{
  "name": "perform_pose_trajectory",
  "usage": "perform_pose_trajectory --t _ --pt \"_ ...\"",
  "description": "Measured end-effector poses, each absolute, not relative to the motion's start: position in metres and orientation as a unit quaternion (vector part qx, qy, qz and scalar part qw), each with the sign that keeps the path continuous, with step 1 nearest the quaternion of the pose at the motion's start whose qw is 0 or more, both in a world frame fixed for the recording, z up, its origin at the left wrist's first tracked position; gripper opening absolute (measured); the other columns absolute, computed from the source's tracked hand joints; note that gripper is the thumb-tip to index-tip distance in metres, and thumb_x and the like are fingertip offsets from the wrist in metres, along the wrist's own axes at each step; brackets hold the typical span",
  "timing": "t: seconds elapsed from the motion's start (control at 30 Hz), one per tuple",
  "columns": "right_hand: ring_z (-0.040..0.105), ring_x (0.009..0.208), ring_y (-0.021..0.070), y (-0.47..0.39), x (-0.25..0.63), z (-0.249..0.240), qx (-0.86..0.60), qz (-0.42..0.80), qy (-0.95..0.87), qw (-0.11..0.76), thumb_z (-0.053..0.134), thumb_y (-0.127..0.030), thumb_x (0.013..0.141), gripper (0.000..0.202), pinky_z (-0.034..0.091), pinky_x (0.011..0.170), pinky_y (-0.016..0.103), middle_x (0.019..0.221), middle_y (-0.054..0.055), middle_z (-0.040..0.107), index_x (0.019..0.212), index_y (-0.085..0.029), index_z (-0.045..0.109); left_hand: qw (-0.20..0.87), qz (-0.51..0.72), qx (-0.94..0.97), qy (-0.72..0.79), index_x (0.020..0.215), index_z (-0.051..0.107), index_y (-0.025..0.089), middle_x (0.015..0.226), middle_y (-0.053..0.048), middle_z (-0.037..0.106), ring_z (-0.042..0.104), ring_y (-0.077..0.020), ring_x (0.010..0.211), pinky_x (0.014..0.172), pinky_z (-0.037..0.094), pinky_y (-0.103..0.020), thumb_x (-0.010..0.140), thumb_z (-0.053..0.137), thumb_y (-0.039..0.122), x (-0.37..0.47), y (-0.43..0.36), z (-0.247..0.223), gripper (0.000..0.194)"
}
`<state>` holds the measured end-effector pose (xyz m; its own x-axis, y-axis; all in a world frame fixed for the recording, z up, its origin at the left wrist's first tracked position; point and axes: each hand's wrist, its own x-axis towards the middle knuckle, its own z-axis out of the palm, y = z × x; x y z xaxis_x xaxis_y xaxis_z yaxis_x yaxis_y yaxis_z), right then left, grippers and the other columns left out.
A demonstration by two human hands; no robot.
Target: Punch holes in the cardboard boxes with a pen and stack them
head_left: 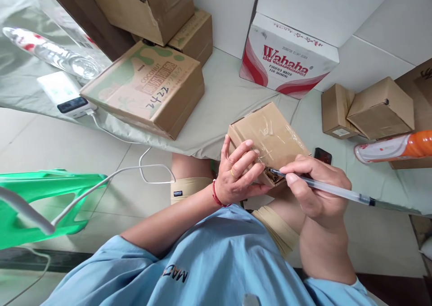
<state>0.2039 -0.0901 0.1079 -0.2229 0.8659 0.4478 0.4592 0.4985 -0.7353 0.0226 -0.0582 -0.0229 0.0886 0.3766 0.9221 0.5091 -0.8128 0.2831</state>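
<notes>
A small taped cardboard box (270,135) rests at the table's near edge, over my knees. My left hand (238,173) grips its near left corner, fingers on top and thumb underneath. My right hand (315,186) holds a clear pen (332,190) whose tip pokes into the taped seam at the box's near corner, where the cardboard looks torn open.
On the pale green table cover (219,99) lie a coconut carton (148,85), a Wahaha water carton (286,56), two small boxes (367,110), a dark phone (323,155), an orange-capped bottle (394,147), a power bank (65,95) with its cable. A green stool (40,202) stands left.
</notes>
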Motion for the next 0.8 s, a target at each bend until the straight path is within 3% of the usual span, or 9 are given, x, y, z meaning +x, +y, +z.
perform_pose_trajectory --t 0.63,0.8 --pt "0.052 0.057 0.0089 -0.095 0.217 0.115 -0.47 0.229 -0.741 0.422 0.065 -0.01 0.089 0.015 0.04 0.056 0.027 0.066 -0.006 0.062 0.081 -0.021 0.072 0.063 -0.602 -0.739 -0.295 0.121 0.065 0.025 0.129 -0.01 0.069 0.062 -0.0333 0.146 0.135 0.036 -0.068 0.1 0.071 0.06 0.023 -0.057 -0.022 0.042" --pt "0.06 0.062 0.013 -0.1 0.215 0.114 -0.463 0.241 -0.735 0.432 0.068 -0.013 0.091 0.013 0.045 0.059 0.029 0.071 -0.001 0.068 0.084 -0.021 0.077 0.051 -0.608 -0.736 -0.292 0.123 0.066 0.025 0.129 -0.011 0.07 0.062 -0.0346 0.146 0.135 0.035 -0.067 0.096 0.077 0.059 0.024 -0.057 -0.023 0.045"
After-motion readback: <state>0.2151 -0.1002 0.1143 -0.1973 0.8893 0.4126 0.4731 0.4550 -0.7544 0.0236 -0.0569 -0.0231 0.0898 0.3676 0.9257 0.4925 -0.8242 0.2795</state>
